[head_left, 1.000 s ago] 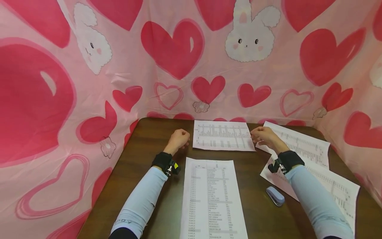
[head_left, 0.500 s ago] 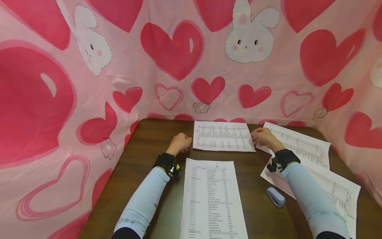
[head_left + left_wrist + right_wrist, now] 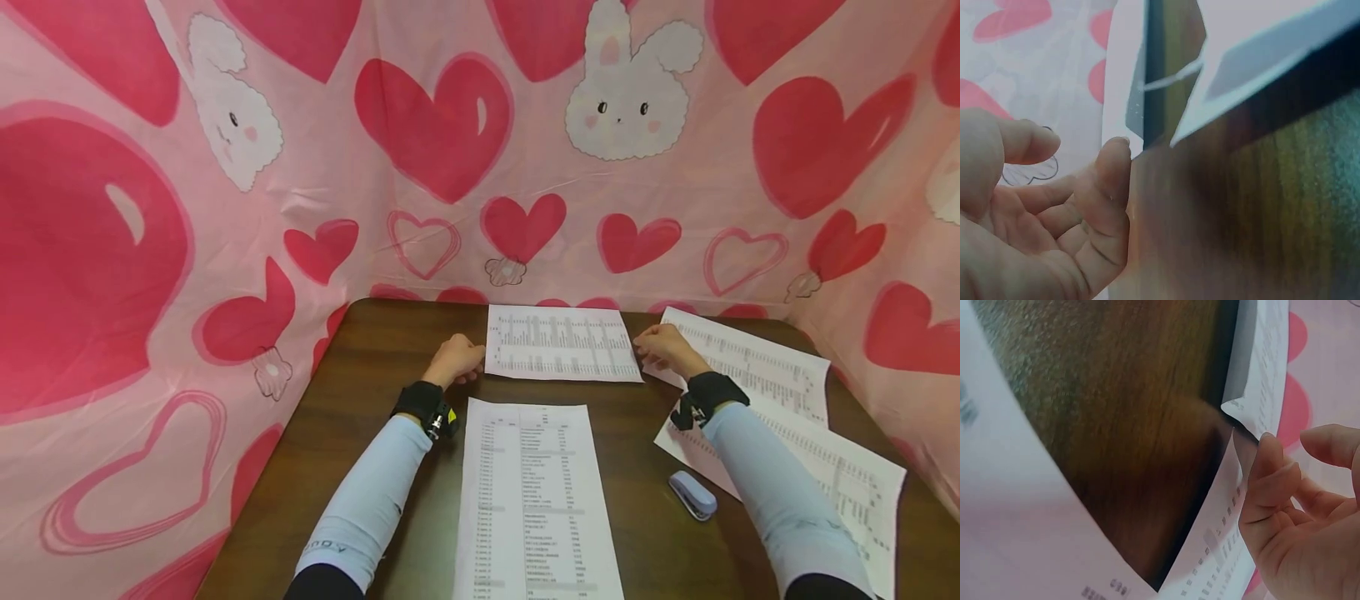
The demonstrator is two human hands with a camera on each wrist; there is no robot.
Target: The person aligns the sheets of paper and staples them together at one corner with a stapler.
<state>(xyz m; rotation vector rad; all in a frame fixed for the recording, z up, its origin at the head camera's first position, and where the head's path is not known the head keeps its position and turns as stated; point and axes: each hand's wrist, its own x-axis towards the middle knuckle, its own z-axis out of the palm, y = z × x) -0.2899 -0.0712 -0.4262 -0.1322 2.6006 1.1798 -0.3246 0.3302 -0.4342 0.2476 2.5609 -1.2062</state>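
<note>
While my left hand point(image 3: 457, 360) rests loosely curled on the table point(image 3: 375, 350), holding nothing, just off the left edge of the far sheet point(image 3: 561, 342), that sheet lies flat across the table's back. My right hand point(image 3: 660, 346) touches its right edge with curled fingertips; I cannot tell whether it pinches. I judge both edges need even contact to keep it square.

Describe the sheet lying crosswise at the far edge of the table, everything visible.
The far sheet is white paper printed in dense rows of small text, turned crosswise, flat on the dark wooden table near its back edge. The left hand sits at its left edge, the right hand at its right edge; contact itself is unclear.
</note>
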